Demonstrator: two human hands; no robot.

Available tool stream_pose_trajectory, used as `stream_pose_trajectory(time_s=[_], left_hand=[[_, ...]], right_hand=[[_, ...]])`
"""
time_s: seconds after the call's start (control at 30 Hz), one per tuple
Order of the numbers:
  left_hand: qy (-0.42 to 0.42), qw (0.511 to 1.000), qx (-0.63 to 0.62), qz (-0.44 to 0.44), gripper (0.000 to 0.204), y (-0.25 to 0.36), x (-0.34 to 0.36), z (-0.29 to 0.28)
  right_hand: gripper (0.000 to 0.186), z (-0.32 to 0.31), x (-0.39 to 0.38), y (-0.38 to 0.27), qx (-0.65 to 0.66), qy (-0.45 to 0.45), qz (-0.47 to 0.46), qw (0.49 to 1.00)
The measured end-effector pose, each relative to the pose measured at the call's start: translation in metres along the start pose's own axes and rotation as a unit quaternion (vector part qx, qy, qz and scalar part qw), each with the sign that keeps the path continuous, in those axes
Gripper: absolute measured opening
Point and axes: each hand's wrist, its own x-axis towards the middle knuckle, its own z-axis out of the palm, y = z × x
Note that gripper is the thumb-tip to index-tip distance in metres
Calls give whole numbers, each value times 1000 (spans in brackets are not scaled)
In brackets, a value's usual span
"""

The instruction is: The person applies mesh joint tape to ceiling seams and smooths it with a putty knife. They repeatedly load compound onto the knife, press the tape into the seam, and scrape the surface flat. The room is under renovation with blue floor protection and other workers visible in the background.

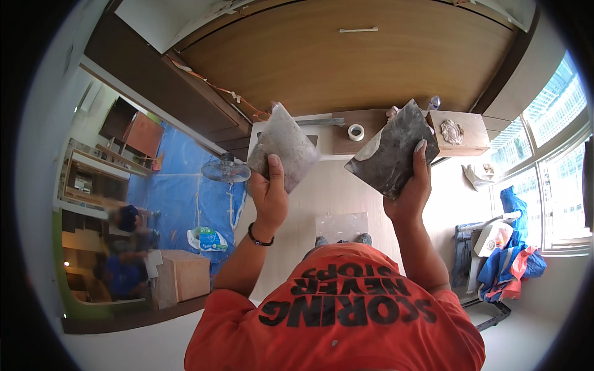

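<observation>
My left hand (270,195) is closed round the lower edge of a light grey square plate (288,145), its thumb pressed flat on the near face. The plate is turned corner-up and looks worn and smeared. In my right hand (409,191) is a darker grey square plate (399,151), also tilted corner-up, gripped by its lower right edge. A pale, paste-like patch (369,148) lies along that plate's left side. The two plates are raised apart from each other in front of my chest. The fingers behind each plate are hidden.
Ahead is a wooden panel (346,62) above a ledge with a tape roll (356,132) and a wooden box (461,148). A fan (226,170) stands left, by blue floor sheeting (179,198). Blurred people (124,266) are lower left; blue cloth (504,278) hangs right.
</observation>
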Motion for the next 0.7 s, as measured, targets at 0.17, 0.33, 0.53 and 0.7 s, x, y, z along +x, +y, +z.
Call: stream_pose_trajectory(time_s=[0.17, 0.33, 0.53, 0.7], left_hand=[[35, 996, -70, -34, 29, 16, -14, 25], [-280, 939, 114, -165, 26, 11, -22, -7], [-77, 856, -457, -229, 30, -49, -11, -3], [-120, 829, -374, -399, 37, -73, -39, 27]], right_hand=[[41, -6, 0, 32, -121, 25, -1, 992], [48, -6, 12, 17, -94, 14, -60, 994], [48, -37, 15, 32, -53, -104, 133, 984], [43, -48, -10, 71, -9, -54, 271, 961]])
